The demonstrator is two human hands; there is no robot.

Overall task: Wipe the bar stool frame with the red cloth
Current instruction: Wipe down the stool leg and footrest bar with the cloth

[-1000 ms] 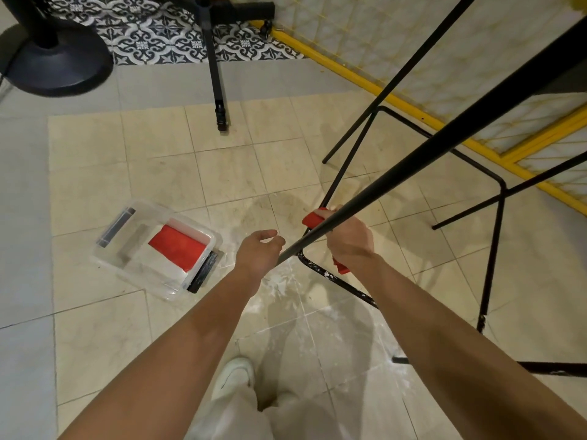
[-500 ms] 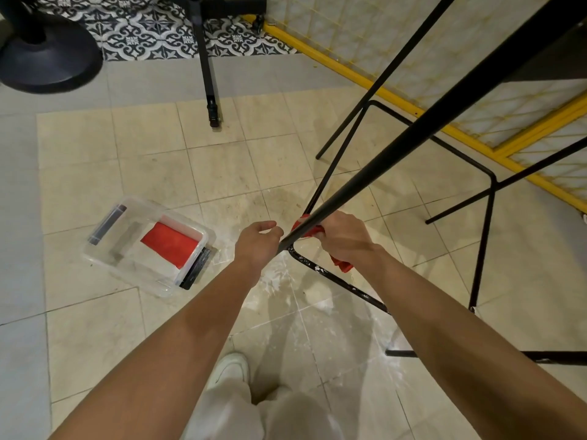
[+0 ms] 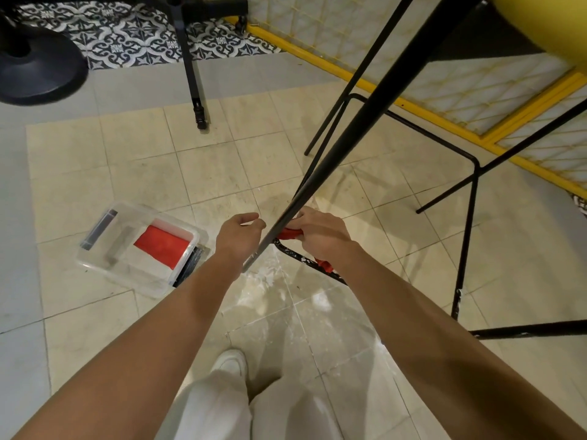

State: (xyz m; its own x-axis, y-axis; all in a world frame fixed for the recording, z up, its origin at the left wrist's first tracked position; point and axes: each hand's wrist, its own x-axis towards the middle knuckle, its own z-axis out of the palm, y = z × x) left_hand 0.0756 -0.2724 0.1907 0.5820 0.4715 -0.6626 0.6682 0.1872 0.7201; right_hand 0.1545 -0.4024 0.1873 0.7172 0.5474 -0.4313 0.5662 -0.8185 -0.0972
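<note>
Indoor tiled room, prob. a home or café corner: beige floor tiles, b&w patterned tiles, yellow-framed mesh partition, bar stool frame.

Cream floor tiles fill the middle, smeared with white dust, with grey flooring along the left. Black-and-white patterned tiles run along the top. A round black base sits top left, beside a black stand leg. A yellow-framed mesh panel crosses the right.

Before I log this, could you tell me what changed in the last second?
The right hand, gripping the red cloth, slid slightly down the bar stool frame toward its lower corner. The left hand stayed curled beside it, holding nothing; the clear box stayed put.
</note>
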